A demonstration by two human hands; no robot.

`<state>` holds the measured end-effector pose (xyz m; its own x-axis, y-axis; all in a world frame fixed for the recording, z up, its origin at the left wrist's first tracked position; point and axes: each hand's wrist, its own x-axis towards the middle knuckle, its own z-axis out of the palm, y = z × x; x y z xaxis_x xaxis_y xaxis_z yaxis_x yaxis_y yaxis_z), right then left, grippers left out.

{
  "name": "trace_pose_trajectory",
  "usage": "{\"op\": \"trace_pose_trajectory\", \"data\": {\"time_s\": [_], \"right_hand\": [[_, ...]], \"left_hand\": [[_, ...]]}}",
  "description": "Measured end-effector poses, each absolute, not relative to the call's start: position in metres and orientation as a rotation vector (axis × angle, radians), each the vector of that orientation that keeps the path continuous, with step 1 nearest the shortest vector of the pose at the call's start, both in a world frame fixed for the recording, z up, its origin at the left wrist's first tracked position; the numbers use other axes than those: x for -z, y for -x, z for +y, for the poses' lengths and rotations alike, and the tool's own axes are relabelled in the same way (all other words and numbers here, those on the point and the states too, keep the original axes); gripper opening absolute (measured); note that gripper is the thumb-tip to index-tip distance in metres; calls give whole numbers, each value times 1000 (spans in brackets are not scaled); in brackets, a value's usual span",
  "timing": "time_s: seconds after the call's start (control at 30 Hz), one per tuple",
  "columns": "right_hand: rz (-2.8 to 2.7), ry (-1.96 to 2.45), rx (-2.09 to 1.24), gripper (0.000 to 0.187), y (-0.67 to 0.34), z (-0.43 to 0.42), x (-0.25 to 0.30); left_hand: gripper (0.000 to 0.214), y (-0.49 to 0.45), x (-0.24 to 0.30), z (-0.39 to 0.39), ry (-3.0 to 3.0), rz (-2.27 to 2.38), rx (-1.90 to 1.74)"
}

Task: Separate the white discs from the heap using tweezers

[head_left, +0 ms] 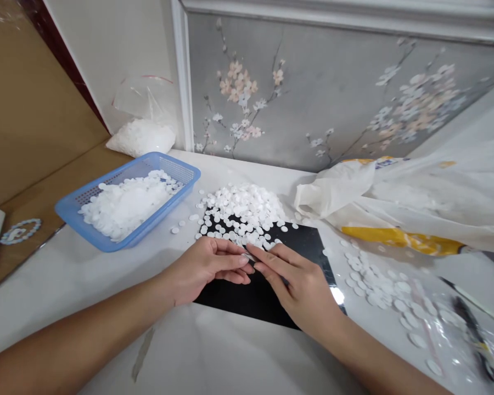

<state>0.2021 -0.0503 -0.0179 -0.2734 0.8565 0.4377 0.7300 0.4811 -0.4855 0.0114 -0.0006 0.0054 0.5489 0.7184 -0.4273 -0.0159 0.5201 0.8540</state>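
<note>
Over a black board point(242, 304), my two hands meet fingertip to fingertip. My left hand point(208, 266) is closed, with a small white disc point(249, 256) pinched between thumb and fingers. The thumb and index finger of my right hand point(300, 280) close in on the same disc from the other side; the fingers hide most of it. Just beyond the fingertips lies a heap of white discs point(251, 206), spread over the far part of the board and onto the table.
To the left stands a blue basket point(181, 186) with white discs in it. Behind it rests a clear bag of white pieces point(144, 136). A large white and yellow plastic bag point(366, 203) lies at the right, near scattered discs point(370, 282). A beaded bracelet point(20, 231) lies far left.
</note>
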Motion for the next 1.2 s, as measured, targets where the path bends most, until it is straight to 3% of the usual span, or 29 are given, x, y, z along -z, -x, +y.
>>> {"op": "trace_pose_trajectory", "data": {"time_s": [1.2], "right_hand": [[-2057,1271,-263,30,-203,-49,16]], "left_hand": [[21,-9,-6,-1,-930,873,-484]]}}
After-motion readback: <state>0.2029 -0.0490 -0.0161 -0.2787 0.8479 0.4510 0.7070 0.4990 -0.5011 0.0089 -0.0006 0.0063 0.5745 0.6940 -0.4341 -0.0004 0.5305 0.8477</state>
